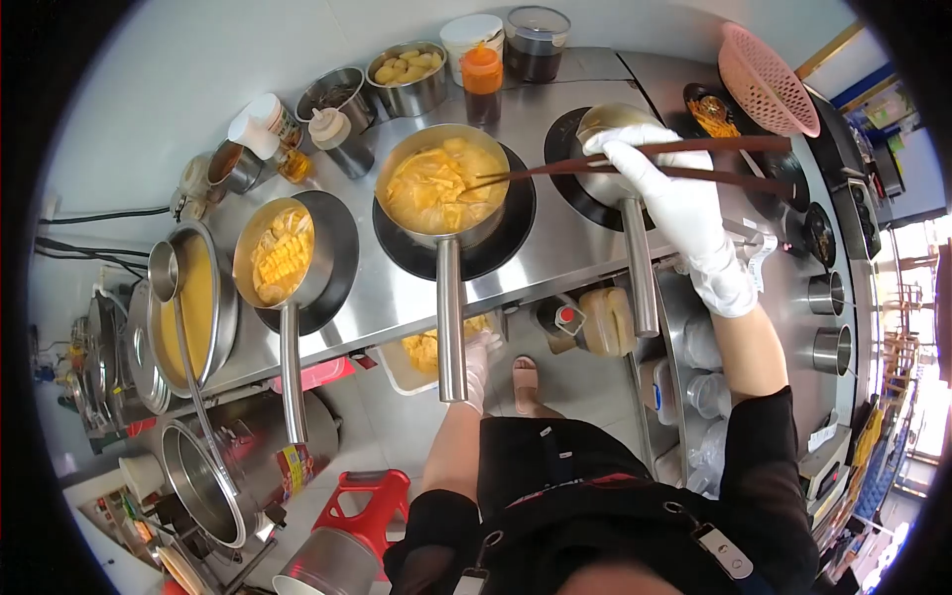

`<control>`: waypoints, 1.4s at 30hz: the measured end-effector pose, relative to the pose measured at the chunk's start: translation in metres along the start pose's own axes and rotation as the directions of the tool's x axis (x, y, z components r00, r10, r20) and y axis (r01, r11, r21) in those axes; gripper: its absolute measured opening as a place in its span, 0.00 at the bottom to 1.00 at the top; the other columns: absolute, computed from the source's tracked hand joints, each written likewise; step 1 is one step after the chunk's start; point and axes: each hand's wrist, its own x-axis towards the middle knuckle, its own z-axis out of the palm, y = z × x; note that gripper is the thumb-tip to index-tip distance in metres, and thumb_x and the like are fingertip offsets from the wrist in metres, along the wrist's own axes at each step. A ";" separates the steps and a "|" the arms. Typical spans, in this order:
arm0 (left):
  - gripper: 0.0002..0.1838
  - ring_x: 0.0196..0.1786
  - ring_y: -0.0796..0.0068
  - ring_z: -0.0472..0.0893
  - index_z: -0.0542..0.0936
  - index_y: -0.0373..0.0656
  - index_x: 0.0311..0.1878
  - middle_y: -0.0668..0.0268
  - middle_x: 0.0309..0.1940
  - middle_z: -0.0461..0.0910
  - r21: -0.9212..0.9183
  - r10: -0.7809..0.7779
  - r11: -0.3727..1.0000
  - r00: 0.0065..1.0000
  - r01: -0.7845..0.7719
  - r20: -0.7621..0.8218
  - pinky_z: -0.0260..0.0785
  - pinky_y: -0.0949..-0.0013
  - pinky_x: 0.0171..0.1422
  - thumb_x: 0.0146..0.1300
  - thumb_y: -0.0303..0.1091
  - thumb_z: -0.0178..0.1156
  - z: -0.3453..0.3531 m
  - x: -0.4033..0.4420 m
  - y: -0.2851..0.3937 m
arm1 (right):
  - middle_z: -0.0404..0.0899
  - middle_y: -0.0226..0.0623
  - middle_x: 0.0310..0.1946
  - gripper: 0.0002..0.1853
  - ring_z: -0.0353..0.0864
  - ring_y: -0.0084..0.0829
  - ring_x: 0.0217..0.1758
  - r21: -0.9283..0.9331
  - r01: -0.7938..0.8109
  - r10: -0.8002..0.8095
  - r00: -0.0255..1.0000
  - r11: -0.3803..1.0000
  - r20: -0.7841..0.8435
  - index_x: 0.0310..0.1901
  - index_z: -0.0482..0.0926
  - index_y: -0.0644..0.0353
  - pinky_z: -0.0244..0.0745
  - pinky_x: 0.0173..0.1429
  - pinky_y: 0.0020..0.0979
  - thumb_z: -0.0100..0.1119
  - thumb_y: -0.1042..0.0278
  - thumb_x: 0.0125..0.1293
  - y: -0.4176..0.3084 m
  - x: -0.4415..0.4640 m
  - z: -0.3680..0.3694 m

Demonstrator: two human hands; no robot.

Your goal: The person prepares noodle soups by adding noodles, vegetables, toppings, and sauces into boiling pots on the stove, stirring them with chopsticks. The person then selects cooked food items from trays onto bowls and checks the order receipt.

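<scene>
My right hand [654, 174], in a white glove, is closed around a pair of long brown chopsticks [570, 167]. Their tips dip into the middle saucepan [449, 241], where yellow folded sheets [431, 183] sit in broth. Beneath that hand is another saucepan [635, 263], its contents hidden by the glove. Below the counter edge, my gloved left hand [478, 372] grips the side of a white tub [402, 375] of yellow pieces. The middle pan's handle partly covers these fingers.
A tilted saucepan [288, 317] of yellow food stands left, beside a large bowl of yellow liquid [198, 307] with a ladle [183, 327]. Bottles, including an orange-capped one [483, 84], and metal pots line the back. A red stool [367, 501] stands on the floor.
</scene>
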 end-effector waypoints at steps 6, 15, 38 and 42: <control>0.16 0.40 0.68 0.82 0.74 0.42 0.49 0.61 0.41 0.81 -0.020 0.052 0.998 0.998 -0.053 -0.020 0.77 0.64 0.46 0.64 0.41 0.58 0.001 0.018 -0.018 | 0.83 0.34 0.37 0.08 0.80 0.23 0.42 0.235 0.021 -0.046 0.994 0.972 0.102 0.39 0.81 0.62 0.74 0.47 0.24 0.59 0.68 0.62 0.033 0.020 0.056; 0.18 0.42 0.63 0.81 0.73 0.37 0.51 0.56 0.42 0.80 -0.040 -0.016 0.999 0.999 0.014 -0.050 0.77 0.61 0.49 0.65 0.40 0.56 -0.005 0.006 -0.016 | 0.83 0.34 0.37 0.08 0.81 0.23 0.42 0.200 -0.032 -0.011 0.978 0.979 0.209 0.41 0.81 0.62 0.75 0.48 0.24 0.61 0.71 0.61 0.031 -0.002 0.040; 0.16 0.39 0.72 0.82 0.76 0.43 0.48 0.64 0.40 0.83 -0.001 -0.002 1.000 0.999 0.001 -0.053 0.74 0.68 0.45 0.63 0.42 0.59 0.009 0.004 0.006 | 0.83 0.35 0.35 0.04 0.82 0.27 0.42 0.048 -0.041 0.037 0.996 0.998 0.075 0.36 0.82 0.64 0.75 0.48 0.26 0.61 0.78 0.59 0.039 -0.043 0.046; 0.15 0.40 0.72 0.82 0.76 0.44 0.48 0.63 0.41 0.82 -0.010 -0.039 0.999 0.996 0.038 -0.085 0.73 0.69 0.45 0.63 0.42 0.59 0.009 0.003 0.003 | 0.82 0.35 0.35 0.05 0.82 0.26 0.39 0.027 0.053 -0.052 0.998 0.998 -0.034 0.37 0.82 0.62 0.75 0.43 0.24 0.61 0.76 0.58 0.017 -0.035 0.027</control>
